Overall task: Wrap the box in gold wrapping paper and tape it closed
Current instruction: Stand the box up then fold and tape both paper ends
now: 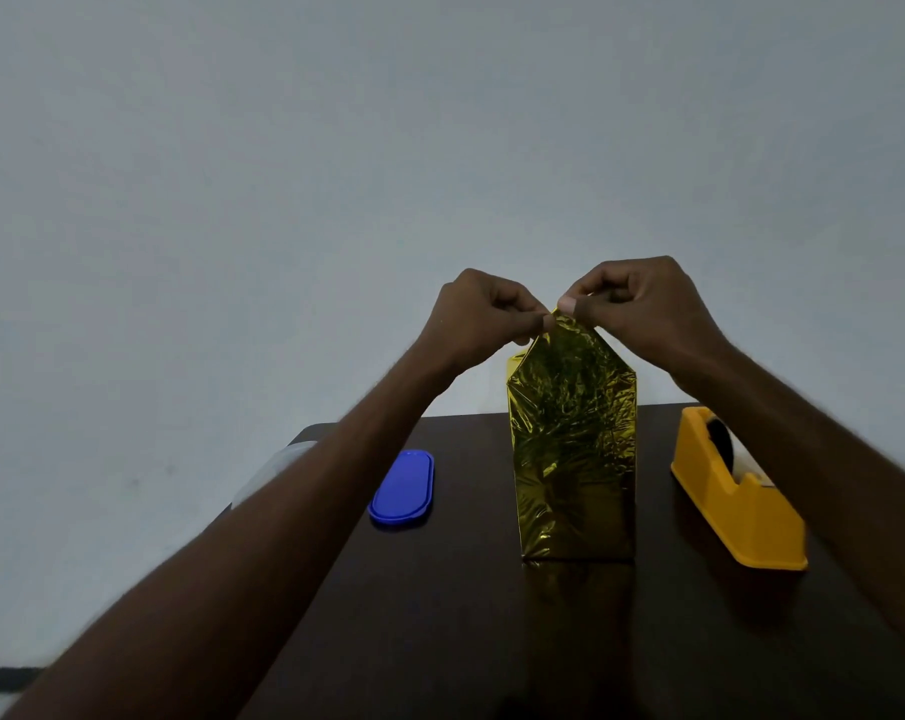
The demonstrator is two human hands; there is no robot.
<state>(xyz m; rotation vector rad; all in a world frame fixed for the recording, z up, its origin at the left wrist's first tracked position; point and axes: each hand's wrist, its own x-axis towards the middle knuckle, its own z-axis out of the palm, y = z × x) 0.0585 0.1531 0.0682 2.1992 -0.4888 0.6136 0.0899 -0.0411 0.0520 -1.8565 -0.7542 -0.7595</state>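
- Head view showed the box (pixel 575 459) standing upright on the dark table (pixel 647 641), already covered in gold wrapping paper (pixel 569 397); the top flap tapered to a point.
- Left hand (pixel 484 311) and right hand (pixel 632 298) were close together above the box, both with fingers curled, pinching the tip of that flap between thumb and fingers.
- Step judged: folding the top end flap; sides looked folded in, no tape seen on it yet.
- To do it well: the person likely had to crease the tip square, pull the flap taut so the crinkly foil lay flat, then press it down against the box face.
- One hand would have to hold the flap while the other reached the yellow tape dispenser (pixel 731 491), just beside the box on the right.
- Risk: the tall box could tip; foil could spring open.
- Blue lid (pixel 402 488) lay left of the box, apart from it.
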